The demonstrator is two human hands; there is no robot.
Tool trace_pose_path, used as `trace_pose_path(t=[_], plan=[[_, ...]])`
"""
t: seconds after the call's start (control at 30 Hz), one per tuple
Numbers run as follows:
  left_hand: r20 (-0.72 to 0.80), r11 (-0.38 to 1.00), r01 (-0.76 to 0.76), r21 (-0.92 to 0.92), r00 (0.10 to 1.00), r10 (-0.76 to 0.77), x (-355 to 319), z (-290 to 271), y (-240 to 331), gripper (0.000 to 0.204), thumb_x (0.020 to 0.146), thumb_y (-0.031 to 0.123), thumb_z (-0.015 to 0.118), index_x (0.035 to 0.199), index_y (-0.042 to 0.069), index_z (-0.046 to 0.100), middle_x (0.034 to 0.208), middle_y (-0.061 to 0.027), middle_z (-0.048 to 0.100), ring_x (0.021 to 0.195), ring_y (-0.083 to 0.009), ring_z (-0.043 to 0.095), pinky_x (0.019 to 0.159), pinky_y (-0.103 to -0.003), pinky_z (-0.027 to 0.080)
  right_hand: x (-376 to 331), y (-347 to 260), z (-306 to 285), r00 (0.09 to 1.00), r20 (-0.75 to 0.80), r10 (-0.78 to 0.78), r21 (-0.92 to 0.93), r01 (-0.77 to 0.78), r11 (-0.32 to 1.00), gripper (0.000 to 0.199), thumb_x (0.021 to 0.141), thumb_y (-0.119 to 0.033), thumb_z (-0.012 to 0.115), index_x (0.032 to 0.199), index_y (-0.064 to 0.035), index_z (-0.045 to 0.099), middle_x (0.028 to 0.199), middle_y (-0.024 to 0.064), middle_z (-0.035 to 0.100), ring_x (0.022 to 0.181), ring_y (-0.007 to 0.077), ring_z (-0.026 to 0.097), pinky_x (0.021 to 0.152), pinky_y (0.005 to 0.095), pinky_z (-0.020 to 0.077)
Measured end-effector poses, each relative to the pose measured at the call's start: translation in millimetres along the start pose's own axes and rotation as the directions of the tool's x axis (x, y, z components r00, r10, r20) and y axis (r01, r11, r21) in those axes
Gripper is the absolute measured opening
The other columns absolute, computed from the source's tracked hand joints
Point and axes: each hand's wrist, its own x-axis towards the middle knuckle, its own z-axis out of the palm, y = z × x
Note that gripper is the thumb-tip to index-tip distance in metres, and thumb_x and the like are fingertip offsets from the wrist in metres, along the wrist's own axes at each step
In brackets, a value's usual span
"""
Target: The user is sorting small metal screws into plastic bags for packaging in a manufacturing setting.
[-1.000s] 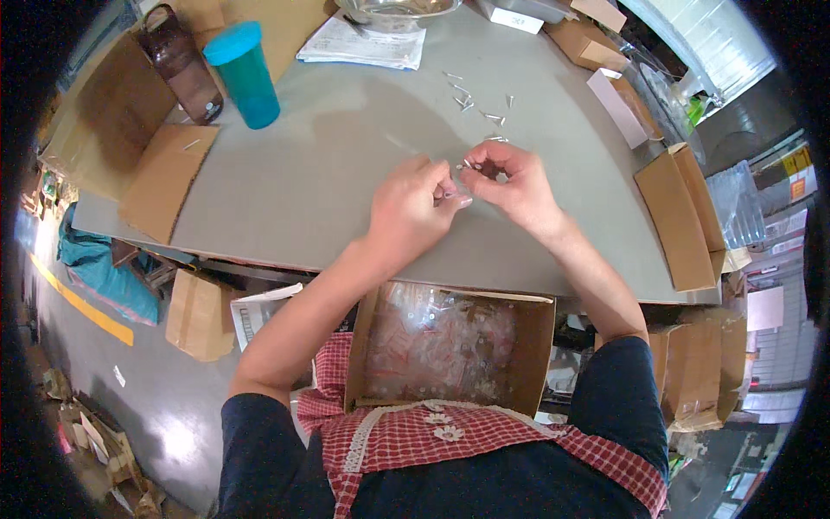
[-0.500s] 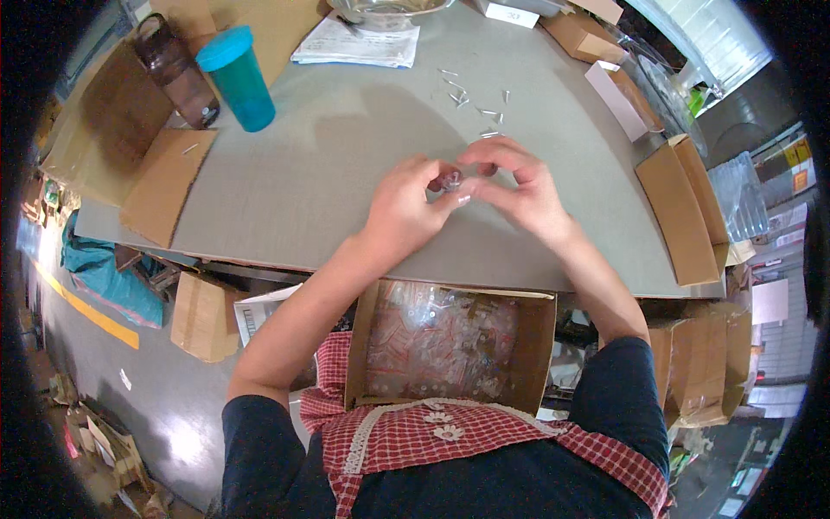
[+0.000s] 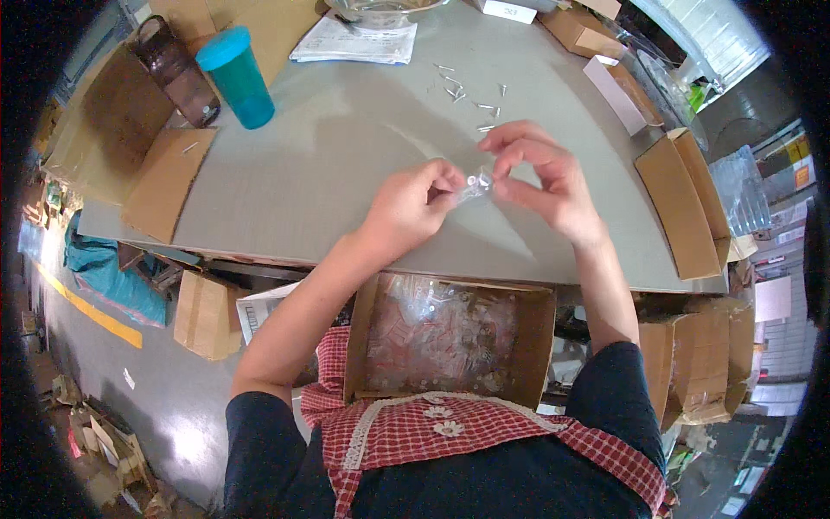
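A small clear plastic bag (image 3: 473,185) with a little white round piece and something shiny in it is stretched between my hands above the table. My left hand (image 3: 413,201) pinches the bag's left side with thumb and fingers. At its right edge, my right hand (image 3: 545,183) has thumb and index finger closed in on the film, its other fingers raised and curled. Beyond my hands, several small metal pins or screws (image 3: 456,93) lie loose on the grey table (image 3: 320,186). In front of my apron, an open cardboard box (image 3: 543,346) holds many small clear bags.
At the left stand a teal lidded cup (image 3: 238,80) and a dark translucent bottle (image 3: 177,73) beside cardboard. Papers (image 3: 354,43) and a clear bowl (image 3: 389,10) are at the far side. An open carton (image 3: 683,208) sits along the right edge; more boxes (image 3: 700,368) stand below.
My right hand has drawn away to the right and its fingers have lifted. The clear bag now shows stretched between the hands. My left hand has barely moved.
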Motion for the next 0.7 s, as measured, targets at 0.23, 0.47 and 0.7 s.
trace_pose_path(t=[0.23, 0.47, 0.7], plan=[[-0.237, 0.988, -0.136, -0.074, 0.965, 0.115, -1, 13, -2, 0.023, 0.092, 0.011, 0.074, 0.112, 0.003, 0.068, 0.102, -0.0079, 0.075, 0.092, -0.0157, 0.070, 0.079, -0.033, 0.055, -19, -16, -14, 0.985, -0.122, 0.119, -0.179, -0.140, 0.974, 0.010, 0.083, -0.008, 0.076, 0.086, -0.0033, 0.068, 0.107, 0.0082, 0.073, 0.103, 0.0213, 0.067, 0.088, 0.0343, 0.0514], [0.067, 0.928, 0.027, -0.372, 0.998, -0.002, -7, 28, 63, 0.013, 0.091, 0.011, 0.074, 0.099, 0.001, 0.070, 0.089, -0.0014, 0.069, 0.077, -0.0071, 0.061, 0.067, -0.026, 0.050, -55, -37, -15, 0.908, -0.012, 0.420, 0.076, -0.418, 0.905, 0.013, 0.087, -0.007, 0.073, 0.095, 0.0011, 0.066, 0.085, 0.0052, 0.071, 0.077, 0.0128, 0.068, 0.072, 0.0291, 0.0540], [0.121, 0.943, 0.059, -0.327, 0.992, -0.020, -12, 57, 69, 0.012, 0.092, 0.010, 0.072, 0.098, 0.001, 0.070, 0.083, -0.0004, 0.066, 0.070, -0.0051, 0.058, 0.059, -0.024, 0.046, -89, -48, -19, 0.821, 0.005, 0.570, 0.398, -0.525, 0.752, 0.013, 0.094, -0.010, 0.068, 0.101, 0.0013, 0.065, 0.081, 0.0042, 0.068, 0.075, 0.0095, 0.064, 0.067, 0.0257, 0.0524]])
